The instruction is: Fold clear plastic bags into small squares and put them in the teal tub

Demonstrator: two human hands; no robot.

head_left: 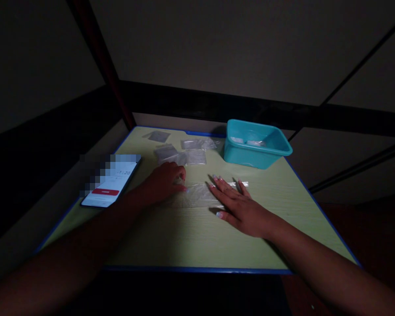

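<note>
A long clear plastic bag (197, 196) lies flat on the table in front of me. My right hand (238, 202) rests palm down over its right part, fingers spread and pressing on the film. At its left end, my left hand (167, 179) is curled, with thumb and forefinger closing on a crumpled pale bit of the plastic; the other fingertips are hidden. Just beyond the left hand are several small folded clear packets, among them a flat packet (196, 157) and a greyish packet (166, 152).
A turquoise plastic basket (246, 157) stands at the back right with a few clear packets inside. On the left lies a lit phone (107, 192) showing a red button. Another packet (159, 136) is at the far left. Blue edging (197, 269) borders the pale table; dark walls rise behind.
</note>
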